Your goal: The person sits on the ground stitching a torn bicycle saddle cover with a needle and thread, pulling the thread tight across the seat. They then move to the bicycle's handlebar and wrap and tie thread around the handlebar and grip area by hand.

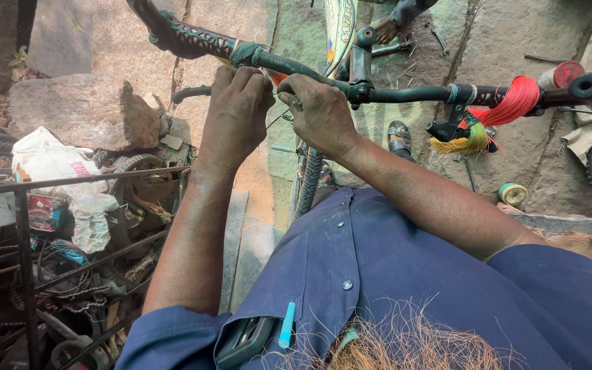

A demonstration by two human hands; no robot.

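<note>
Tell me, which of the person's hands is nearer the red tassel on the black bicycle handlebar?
The right. The right hand grips near the middle of the black bicycle handlebar, on the same side as the red tassel; the left hand sits beside it, further away.

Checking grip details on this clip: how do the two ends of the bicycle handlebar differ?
The right handlebar end carries a red tassel and a yellow-green one; the left handlebar end has a dark patterned grip and greenish wrap. No hand is near the right end; left hand and right hand work beside the left end. Both ends belong to one dark bar.
</note>
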